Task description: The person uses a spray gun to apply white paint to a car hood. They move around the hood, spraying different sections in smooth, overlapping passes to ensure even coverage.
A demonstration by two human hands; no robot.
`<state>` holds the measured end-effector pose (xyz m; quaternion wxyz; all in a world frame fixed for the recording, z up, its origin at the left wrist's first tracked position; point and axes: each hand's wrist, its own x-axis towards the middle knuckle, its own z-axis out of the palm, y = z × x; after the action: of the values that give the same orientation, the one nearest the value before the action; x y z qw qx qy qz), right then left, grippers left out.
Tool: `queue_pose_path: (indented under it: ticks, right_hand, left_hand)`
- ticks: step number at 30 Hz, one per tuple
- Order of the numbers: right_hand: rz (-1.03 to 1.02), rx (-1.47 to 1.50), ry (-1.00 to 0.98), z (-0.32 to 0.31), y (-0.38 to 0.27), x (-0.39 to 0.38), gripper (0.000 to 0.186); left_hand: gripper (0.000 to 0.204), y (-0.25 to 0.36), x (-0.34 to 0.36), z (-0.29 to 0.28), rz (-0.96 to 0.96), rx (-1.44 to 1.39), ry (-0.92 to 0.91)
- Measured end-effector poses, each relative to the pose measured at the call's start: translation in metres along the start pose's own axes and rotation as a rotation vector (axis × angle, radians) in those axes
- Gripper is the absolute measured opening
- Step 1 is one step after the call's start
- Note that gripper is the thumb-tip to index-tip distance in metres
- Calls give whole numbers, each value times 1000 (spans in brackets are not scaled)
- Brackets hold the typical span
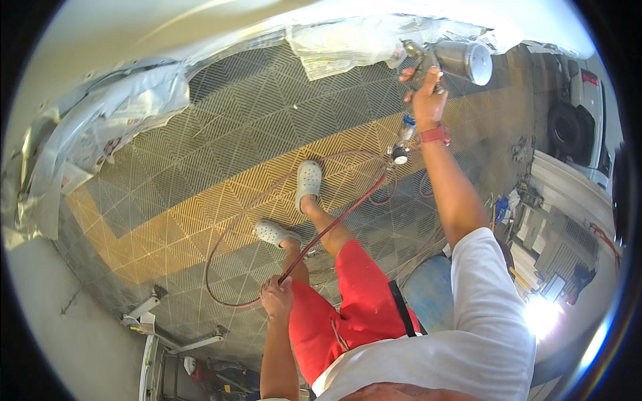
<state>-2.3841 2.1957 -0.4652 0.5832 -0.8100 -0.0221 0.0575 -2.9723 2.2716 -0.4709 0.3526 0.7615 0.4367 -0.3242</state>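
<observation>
My right hand (428, 97) grips a metal spray gun (421, 57) with a silver cylindrical cup (461, 63), held up beside a light curved panel (234, 20) edged with plastic and paper masking (324, 50). A fitting with a blue ring and round gauge (404, 140) hangs below the gun, joined to a reddish hose (348, 210). My left hand (274, 297) holds that hose low by my red shorts. Loops of hose hang over the floor.
Grey and yellow grid tiles (167, 174) cover the floor beneath my feet in clogs. A vehicle (588, 107) with a dark tyre is at the right, near a bright lamp (543, 314) and stacked items. A blue drum (431, 287) stands behind me; metal stands (150, 327) are at lower left.
</observation>
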Motion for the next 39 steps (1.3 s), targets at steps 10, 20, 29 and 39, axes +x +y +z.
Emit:
queue_pose_path:
  ticks: [10,20,29,39]
  right_hand:
    - [79,-118,445,-42,23,124,59]
    - [72,49,-43,121,30,-32,41]
    - [118,161,-368,291,-17,-197,43]
    - [319,365,-109,355,-87,-259,63]
  left_hand:
    - [41,42,27,3,48,-25,100]
    - [34,-71,-11,16,-400,-221,-48]
    - [28,-192,-108,19,-568,-212,109]
    - [32,-330,-209,18,-846,-324,340]
